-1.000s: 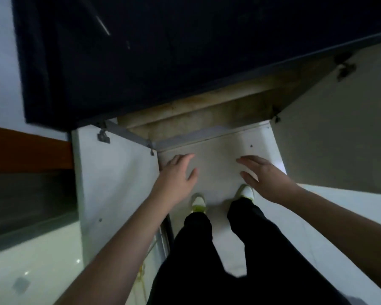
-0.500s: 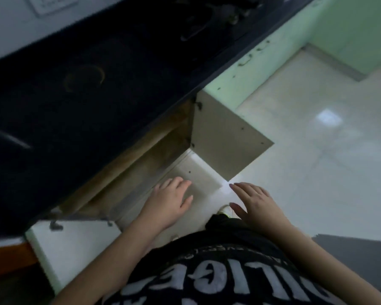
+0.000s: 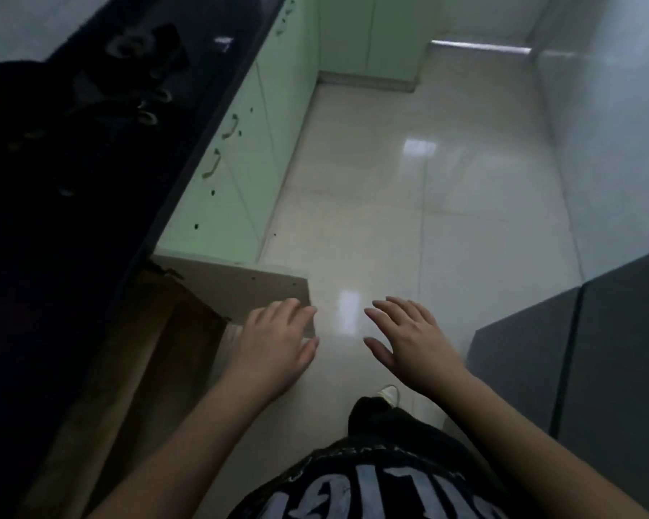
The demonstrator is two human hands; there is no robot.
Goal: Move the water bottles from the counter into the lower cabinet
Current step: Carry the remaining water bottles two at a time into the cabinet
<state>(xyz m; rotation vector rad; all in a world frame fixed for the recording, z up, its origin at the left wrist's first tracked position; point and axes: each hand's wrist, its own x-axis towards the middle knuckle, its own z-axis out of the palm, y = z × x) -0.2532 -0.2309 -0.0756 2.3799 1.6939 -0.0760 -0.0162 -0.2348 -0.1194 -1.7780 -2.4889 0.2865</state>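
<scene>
View is swinging right vs 0.5 s ago: the green cabinet run and the floor are now filling the frame, the dark desk is sliding off to 9 o'clock. Both hands are staying spread, palms down, empty.

Counts: 2 hands, 1 open cabinet door, 2 curved handles on the closed green fronts, 1 shoe showing at 6 o'clock, 0 water bottles in view.

Left hand: released, fingers straight, hovering over the outer corner of the open door; contact with it I cannot tell. Right hand: released, fingers splayed, over bare floor, near the left hand but apart.

Lower cabinet is sitting open at 8 o'clock under the desk edge; interior is showing brown panels only, nothing visible inside. Dark shapes on the desk at 10 o'clock are too murky to identify. Grey unit is standing at 3 o'clock.
</scene>
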